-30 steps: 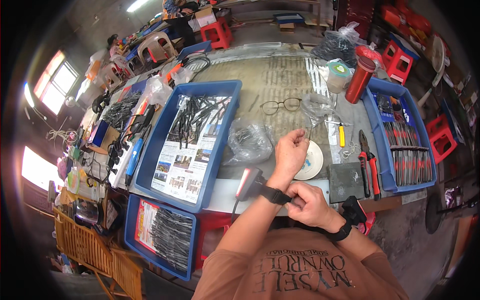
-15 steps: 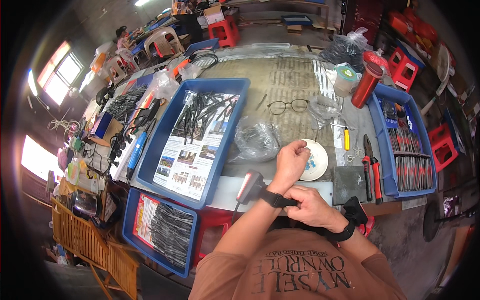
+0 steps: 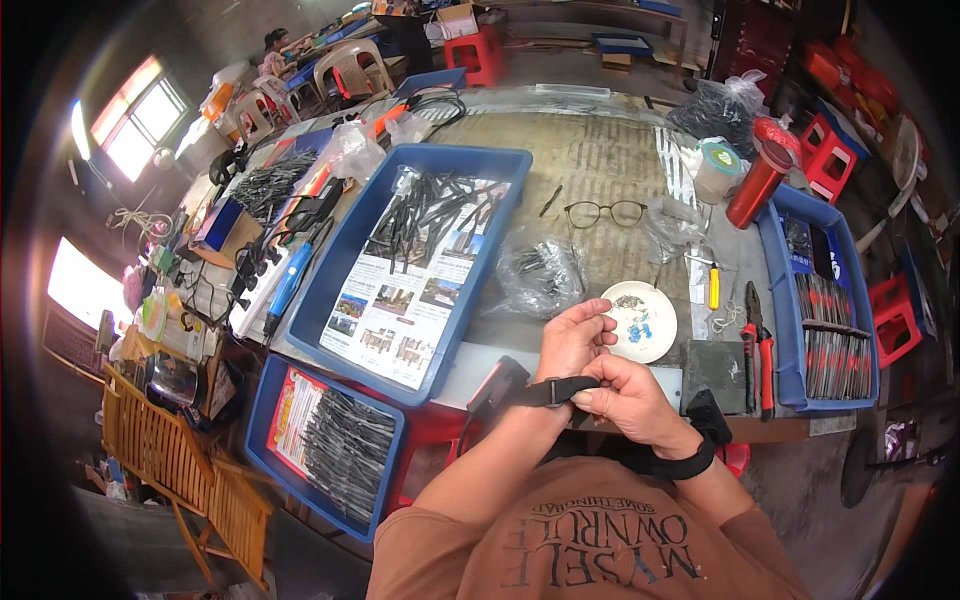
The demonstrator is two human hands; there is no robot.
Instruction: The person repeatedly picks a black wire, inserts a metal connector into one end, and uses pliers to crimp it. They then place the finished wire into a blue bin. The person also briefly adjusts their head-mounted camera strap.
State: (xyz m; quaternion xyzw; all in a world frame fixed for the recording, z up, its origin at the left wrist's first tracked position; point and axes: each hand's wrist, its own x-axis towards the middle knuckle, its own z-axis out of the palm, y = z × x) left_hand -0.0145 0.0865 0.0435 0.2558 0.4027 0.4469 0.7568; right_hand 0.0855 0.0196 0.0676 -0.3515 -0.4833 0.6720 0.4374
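My left hand (image 3: pixel 575 338) is held over the near edge of the table, left of a white dish (image 3: pixel 660 350) with small blue and metallic bits in it. Its fingers are loosely bent and apart, with nothing in them. Around my left wrist runs a black wrist strap (image 3: pixel 550 392), and a dark box-shaped device (image 3: pixel 497 383) sits on its outer side. My right hand (image 3: pixel 640 405) pinches the strap's end between thumb and fingers. Another black band (image 3: pixel 690 462) circles my right wrist, with a dark device (image 3: pixel 708 420) beside it.
A blue tray (image 3: pixel 480 265) of black strips on printed paper stands left; another blue tray (image 3: pixel 392 465) sits lower. Pliers (image 3: pixel 766 375), a yellow-handled screwdriver (image 3: pixel 714 290), eyeglasses (image 3: pixel 605 214) and a red flask (image 3: pixel 760 185) lie or stand right. A blue bin (image 3: pixel 790 340) holds flat pieces.
The view has shifted, so the table things sit slightly farther right. My left fingers have loosened from a curled pose; my right hand has pulled the strap end closer to the wrist's inner side.
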